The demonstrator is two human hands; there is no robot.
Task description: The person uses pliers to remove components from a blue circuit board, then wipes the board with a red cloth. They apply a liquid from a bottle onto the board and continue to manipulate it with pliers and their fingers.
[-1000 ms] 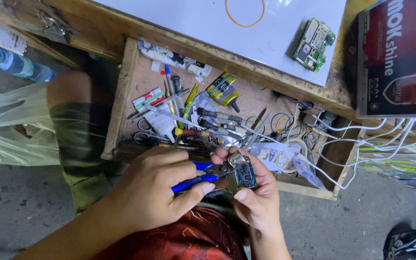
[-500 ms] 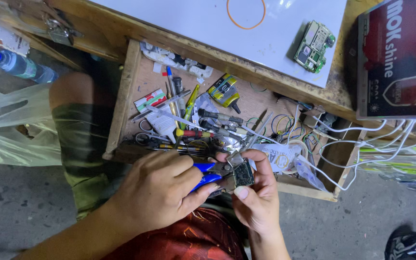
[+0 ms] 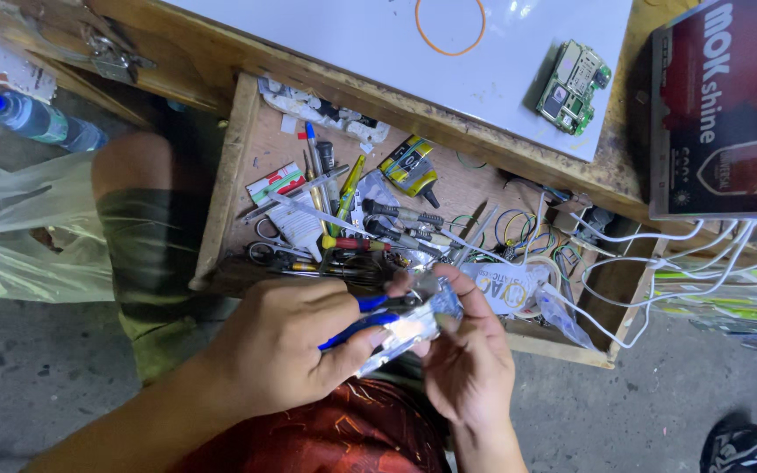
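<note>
My left hand [image 3: 282,350] grips a blue-handled tool [image 3: 357,321] whose tip lies against a small phone part [image 3: 406,326] with a shiny metal face. My right hand [image 3: 475,350] holds that part from the right, thumb and fingers around its edge. Both hands hover over my lap, just in front of the open wooden drawer [image 3: 225,184]. The tool's working tip is hidden between the fingers and the part.
The drawer holds several screwdrivers, scissors, tweezers and wire loops. A green circuit board [image 3: 573,86] and an orange rubber band [image 3: 449,26] lie on a white sheet above. A dark red box [image 3: 720,105], white cables [image 3: 659,263], a plastic bag [image 3: 19,228] and a bottle [image 3: 37,121] surround them.
The held part has turned from a dark board face to a shiny metal side. Both hands stay close together in about the same place.
</note>
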